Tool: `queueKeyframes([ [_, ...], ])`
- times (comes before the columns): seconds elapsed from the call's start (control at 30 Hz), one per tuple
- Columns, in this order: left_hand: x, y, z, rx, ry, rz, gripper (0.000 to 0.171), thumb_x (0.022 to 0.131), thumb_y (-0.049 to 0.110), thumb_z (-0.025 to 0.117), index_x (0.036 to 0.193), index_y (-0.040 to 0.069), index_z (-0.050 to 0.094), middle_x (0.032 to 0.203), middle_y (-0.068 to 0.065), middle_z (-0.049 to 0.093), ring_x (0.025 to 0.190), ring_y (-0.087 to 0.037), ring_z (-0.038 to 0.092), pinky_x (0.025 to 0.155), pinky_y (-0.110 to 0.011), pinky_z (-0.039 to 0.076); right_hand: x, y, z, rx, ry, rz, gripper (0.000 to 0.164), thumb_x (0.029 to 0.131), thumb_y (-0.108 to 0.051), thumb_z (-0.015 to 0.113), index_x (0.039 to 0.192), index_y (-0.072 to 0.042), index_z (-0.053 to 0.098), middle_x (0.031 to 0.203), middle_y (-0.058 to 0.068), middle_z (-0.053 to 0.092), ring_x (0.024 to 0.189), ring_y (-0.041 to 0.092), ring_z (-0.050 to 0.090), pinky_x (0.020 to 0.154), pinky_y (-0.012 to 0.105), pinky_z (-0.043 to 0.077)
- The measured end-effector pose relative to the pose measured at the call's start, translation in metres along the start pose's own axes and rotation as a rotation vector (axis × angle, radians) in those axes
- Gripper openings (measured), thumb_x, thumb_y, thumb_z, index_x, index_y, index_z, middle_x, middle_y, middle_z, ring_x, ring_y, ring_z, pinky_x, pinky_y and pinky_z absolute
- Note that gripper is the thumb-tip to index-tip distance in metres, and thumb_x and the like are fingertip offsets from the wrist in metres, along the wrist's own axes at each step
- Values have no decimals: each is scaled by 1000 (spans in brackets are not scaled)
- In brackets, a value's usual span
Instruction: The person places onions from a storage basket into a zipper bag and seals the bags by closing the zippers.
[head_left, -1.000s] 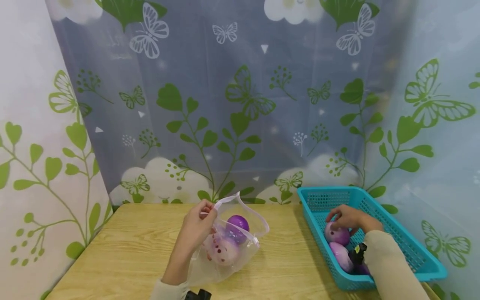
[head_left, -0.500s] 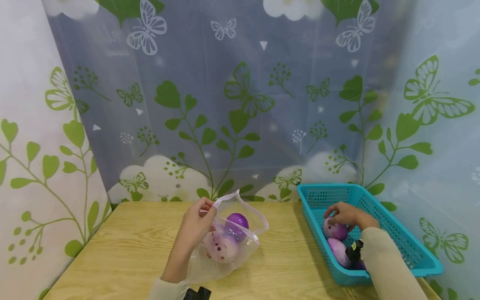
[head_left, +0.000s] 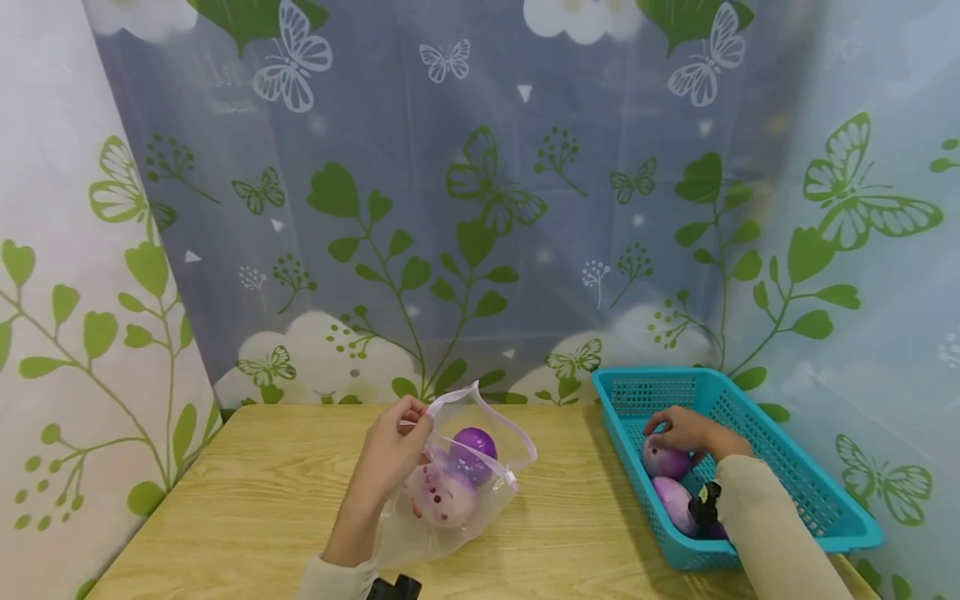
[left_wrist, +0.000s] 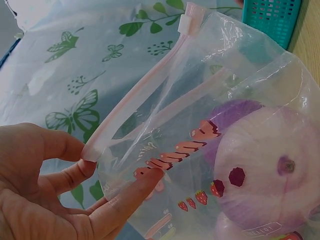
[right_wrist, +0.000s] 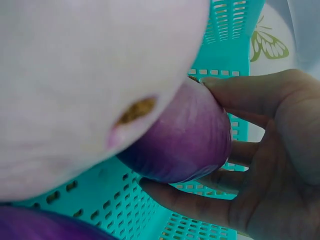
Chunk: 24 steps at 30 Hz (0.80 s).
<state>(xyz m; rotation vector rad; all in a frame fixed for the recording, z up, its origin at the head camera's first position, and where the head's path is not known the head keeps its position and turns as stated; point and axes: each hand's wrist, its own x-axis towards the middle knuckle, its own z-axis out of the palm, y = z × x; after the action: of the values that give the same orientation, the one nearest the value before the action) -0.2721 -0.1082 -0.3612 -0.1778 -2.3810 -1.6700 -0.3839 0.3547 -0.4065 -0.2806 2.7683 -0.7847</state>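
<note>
My left hand (head_left: 397, 437) pinches the mouth edge of a clear zip bag (left_wrist: 165, 107) with a pink slider strip, and the mouth stands partly open. Inside the bag sit a deep purple turnip (head_left: 474, 450) and a paler white-and-pink turnip (left_wrist: 267, 195). Over on the right, my right hand (head_left: 688, 429) reaches into a blue plastic basket (head_left: 697, 557). Its thumb and fingers curl round a purple-and-white turnip (right_wrist: 187, 137). Close beside that one lies another whitish turnip (right_wrist: 90, 75). A further purple turnip (right_wrist: 45, 225) shows only in part.
The basket stands at the right end of a wooden table (head_left: 277, 483). A patterned curtain (head_left: 480, 208) with green leaves and butterflies hangs behind the table and along both sides.
Little differs. My right hand stays on the same turnip in the basket, and my left hand keeps the bag's edge. The head view has shifted slightly.
</note>
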Motion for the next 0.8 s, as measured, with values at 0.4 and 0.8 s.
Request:
queueKeyframes([
  [0.4, 0, 0, 0, 2, 0, -8, 10, 101, 13, 58, 104, 4, 63, 105, -15, 61, 80, -20, 65, 67, -36, 65, 0, 0, 0, -64, 22, -48, 28, 99, -11, 62, 123, 2, 66, 116, 31, 65, 79, 23, 66, 57, 41, 61],
  [0.8, 0, 1, -2, 0, 1, -9, 12, 101, 13, 58, 104, 3, 63, 105, -15, 61, 81, -20, 66, 65, -32, 65, 7, 9, 1, -141, 71, -116, 28, 97, -13, 63, 120, 1, 69, 119, 32, 65, 91, 29, 67, 60, 36, 57],
])
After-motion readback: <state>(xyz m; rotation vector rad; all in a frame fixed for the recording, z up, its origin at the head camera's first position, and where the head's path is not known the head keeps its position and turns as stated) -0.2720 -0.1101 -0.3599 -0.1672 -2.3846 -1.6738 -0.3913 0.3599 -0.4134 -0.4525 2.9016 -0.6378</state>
